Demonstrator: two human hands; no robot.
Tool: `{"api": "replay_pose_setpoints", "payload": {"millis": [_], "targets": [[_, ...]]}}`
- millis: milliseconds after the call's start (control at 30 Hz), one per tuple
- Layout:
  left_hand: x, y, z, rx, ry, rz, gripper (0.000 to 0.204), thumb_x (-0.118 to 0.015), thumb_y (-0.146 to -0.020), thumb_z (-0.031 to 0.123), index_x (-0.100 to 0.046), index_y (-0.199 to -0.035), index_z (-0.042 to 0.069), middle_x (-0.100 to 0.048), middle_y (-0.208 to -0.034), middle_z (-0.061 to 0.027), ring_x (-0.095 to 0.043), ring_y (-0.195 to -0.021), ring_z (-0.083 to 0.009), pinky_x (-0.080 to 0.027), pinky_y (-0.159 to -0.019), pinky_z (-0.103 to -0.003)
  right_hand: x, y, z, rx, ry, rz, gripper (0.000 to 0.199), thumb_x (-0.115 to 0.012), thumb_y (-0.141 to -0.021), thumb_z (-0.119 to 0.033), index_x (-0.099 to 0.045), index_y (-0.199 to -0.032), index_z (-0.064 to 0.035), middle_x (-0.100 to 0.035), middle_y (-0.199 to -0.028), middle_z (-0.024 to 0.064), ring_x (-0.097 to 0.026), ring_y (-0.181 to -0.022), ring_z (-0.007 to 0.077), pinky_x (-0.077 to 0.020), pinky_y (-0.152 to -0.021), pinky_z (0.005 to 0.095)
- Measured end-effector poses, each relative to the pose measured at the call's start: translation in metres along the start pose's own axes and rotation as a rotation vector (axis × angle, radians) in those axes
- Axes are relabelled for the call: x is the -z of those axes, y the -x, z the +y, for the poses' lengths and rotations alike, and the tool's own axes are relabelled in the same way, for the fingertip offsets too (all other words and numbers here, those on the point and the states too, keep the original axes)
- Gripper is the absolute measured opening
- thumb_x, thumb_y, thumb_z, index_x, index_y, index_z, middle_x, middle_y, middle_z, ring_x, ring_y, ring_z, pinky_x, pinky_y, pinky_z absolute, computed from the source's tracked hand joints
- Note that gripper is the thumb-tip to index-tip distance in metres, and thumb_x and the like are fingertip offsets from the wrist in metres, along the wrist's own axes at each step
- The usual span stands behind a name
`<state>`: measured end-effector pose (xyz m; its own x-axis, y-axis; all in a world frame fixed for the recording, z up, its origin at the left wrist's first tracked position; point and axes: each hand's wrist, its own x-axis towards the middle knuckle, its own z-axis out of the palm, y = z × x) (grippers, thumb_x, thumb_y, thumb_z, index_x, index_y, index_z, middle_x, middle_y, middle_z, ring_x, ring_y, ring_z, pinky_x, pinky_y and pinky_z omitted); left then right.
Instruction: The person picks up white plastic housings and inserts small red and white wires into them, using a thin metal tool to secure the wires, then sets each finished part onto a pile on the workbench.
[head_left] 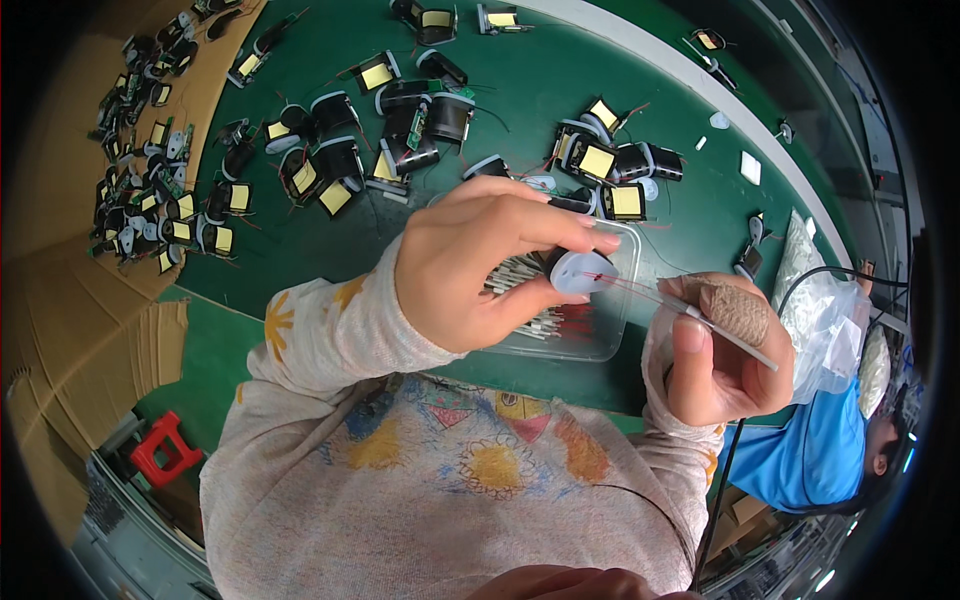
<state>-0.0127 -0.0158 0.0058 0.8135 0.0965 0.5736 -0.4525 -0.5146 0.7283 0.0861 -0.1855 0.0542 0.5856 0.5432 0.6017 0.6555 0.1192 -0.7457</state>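
My left hand (455, 265) is closed, pinching a short black cylinder with a pale grey round end cap (576, 275) between thumb and fingers. The cap faces right, and thin red wire shows at its middle. My right hand (715, 365) grips slim metal tweezers (745, 350), whose narrow tips reach to the cap by the red wire. Brown wrapping (735, 312) covers one right finger. Beneath my hands sits a clear plastic tub (632, 300) with many thin white pieces with red leads (545, 322). Whether the tips grip the wire is too fine to tell.
Several black cylindrical parts with yellow pads (597, 160) lie across the green table (530, 85). More fill a cardboard box (60, 180) at left. Clear plastic bags (820, 320) lie at right, near a person in blue (810, 455). A red stool (165, 450) stands below left.
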Motion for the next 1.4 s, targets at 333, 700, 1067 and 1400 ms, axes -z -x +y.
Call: {"api": "replay_pose_setpoints", "payload": {"millis": [333, 700, 1067, 1400], "targets": [[0.001, 0.003, 0.0, 0.025, -0.09, 0.012, 0.047, -0.076, -0.065, 0.001, -0.045, -0.1, 0.005, -0.068, -0.091, -0.0139, -0.066, -0.091, -0.0234, -0.033, -0.089, -0.038, 0.0, 0.002, -0.006, 0.299, 0.237, -0.15, 0.032, -0.074, -0.05, 0.004, -0.065, -0.081, 0.0073, -0.065, -0.074, 0.0163, -0.065, -0.066, 0.0275, -0.0547, -0.057, 0.0292], [0.003, 0.001, 0.001, 0.013, -0.156, 0.019, 0.046, -0.076, -0.066, 0.003, -0.045, -0.1, 0.007, -0.069, -0.092, -0.0107, -0.066, -0.09, -0.0217, -0.032, -0.09, -0.038, 0.002, 0.004, -0.012, 0.313, 0.296, -0.191, 0.031, -0.068, -0.052, -0.005, -0.066, -0.081, 0.005, -0.065, -0.076, 0.015, -0.065, -0.069, 0.0273, -0.0542, -0.055, 0.0271], [0.004, 0.003, 0.001, 0.019, -0.114, 0.011, 0.048, -0.076, -0.064, 0.001, -0.045, -0.1, 0.008, -0.069, -0.091, -0.0102, -0.065, -0.091, -0.0218, -0.031, -0.091, -0.041, 0.001, 0.002, -0.01, 0.275, 0.29, -0.189, 0.037, -0.064, -0.047, -0.007, -0.067, -0.083, 0.004, -0.065, -0.077, 0.0144, -0.065, -0.067, 0.0258, -0.0535, -0.053, 0.0263], [0.003, 0.0, 0.003, -0.03, -0.198, 0.034, 0.045, -0.077, -0.063, 0.001, -0.048, -0.097, 0.008, -0.069, -0.087, -0.0103, -0.066, -0.089, -0.0233, -0.032, -0.091, -0.04, 0.005, 0.004, -0.008, 0.375, 0.304, -0.267, 0.038, -0.07, -0.051, 0.012, -0.06, -0.087, 0.0063, -0.064, -0.077, 0.018, -0.064, -0.067, 0.0299, -0.0535, -0.057, 0.0337]]}}
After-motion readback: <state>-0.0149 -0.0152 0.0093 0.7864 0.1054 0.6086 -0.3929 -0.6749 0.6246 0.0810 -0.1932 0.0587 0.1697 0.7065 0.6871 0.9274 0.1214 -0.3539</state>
